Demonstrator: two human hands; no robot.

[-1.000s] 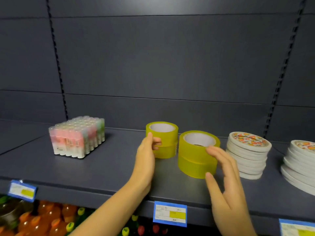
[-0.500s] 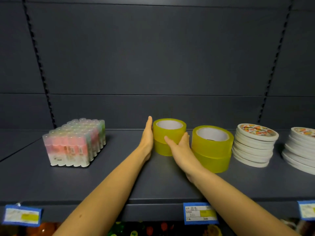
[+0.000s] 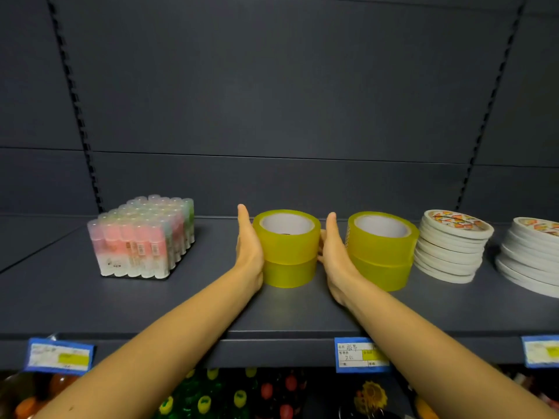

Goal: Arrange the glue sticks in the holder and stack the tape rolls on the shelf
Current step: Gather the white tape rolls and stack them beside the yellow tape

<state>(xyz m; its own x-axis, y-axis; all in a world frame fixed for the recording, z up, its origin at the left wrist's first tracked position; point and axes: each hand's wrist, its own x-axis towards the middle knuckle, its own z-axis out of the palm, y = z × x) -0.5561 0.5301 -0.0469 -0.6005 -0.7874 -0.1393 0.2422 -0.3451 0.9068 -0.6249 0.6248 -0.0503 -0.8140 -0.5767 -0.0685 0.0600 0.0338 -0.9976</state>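
I am pressing my left hand [image 3: 249,252] flat, fingers straight, against the left side of the two-roll yellow tape stack [image 3: 287,252]. My right hand [image 3: 332,255], just as flat, is pressing its right side, wedged in the narrow gap before the second yellow stack [image 3: 381,255]. Both stacks are sitting back from the shelf [image 3: 181,303] front edge. The glue sticks [image 3: 142,240] are standing well apart leftward, with open shelf between.

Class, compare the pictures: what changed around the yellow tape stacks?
The right hand let go of the right tape stack and moved left, pressing the left tape stack opposite the left hand. Stacks and glue sticks stayed put.
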